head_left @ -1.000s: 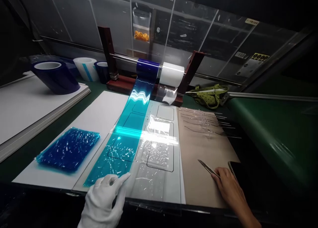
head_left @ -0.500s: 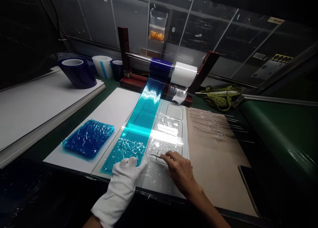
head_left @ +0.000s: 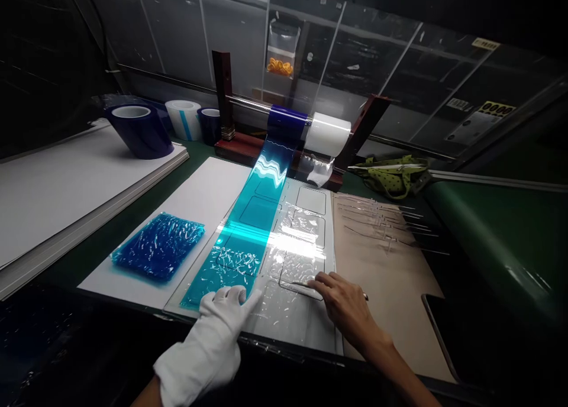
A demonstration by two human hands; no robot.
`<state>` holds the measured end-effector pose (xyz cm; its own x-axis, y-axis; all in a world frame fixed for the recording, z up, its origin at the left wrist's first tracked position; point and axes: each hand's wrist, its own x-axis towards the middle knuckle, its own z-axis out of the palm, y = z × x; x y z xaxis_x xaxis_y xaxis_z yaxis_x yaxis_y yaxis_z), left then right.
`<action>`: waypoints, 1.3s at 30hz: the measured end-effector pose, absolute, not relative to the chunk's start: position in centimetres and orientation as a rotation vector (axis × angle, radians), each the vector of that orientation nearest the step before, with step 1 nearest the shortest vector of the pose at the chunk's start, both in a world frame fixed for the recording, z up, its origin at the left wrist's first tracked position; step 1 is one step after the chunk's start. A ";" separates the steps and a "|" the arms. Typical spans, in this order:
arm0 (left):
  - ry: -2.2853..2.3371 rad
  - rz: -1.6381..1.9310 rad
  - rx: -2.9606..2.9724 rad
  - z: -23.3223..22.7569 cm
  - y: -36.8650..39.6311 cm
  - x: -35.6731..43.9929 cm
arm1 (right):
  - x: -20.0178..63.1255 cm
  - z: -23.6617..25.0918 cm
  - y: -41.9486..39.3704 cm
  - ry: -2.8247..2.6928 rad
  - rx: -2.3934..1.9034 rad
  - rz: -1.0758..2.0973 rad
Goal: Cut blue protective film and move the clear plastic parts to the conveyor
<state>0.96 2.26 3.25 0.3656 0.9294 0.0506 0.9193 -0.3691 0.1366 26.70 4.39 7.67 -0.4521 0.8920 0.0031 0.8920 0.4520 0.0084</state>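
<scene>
Knife (head_left: 299, 285) shifts rightward in the right hand's (head_left: 344, 303) pinch, away from the blue film (head_left: 258, 206), apparently leaving that strip, stretched over the board (head_left: 313, 201), to the gloved left hand (head_left: 226, 312) at its near end, grip unclear.

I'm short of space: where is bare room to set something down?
Bare: brown sheet between thin strands, phone and right hand; white sheet behind the blue film stack. Crowded: the blue film strip, by the left hand.
</scene>
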 end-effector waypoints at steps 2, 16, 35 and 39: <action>1.657 0.120 2.570 2.9 1.5 1.0 | 28.2 7.9 3.5 2.637 1.671 0.031; 1.620 0.780 2.869 0.9 0.1 0.4 | 33.3 7.8 -3.1 2.421 2.039 -0.667; 1.655 1.034 3.066 3.0 -0.3 0.7 | 32.1 5.4 -5.1 2.148 2.130 -1.660; 1.484 1.038 3.115 5.2 0.2 0.5 | 33.1 4.6 -5.3 2.131 2.114 -1.688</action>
<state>0.48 0.21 5.23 0.5213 0.5466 0.6553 0.8030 -0.5741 -0.1599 33.05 -5.31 4.56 -0.2183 0.8883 -0.4041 0.5965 -0.2063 -0.7757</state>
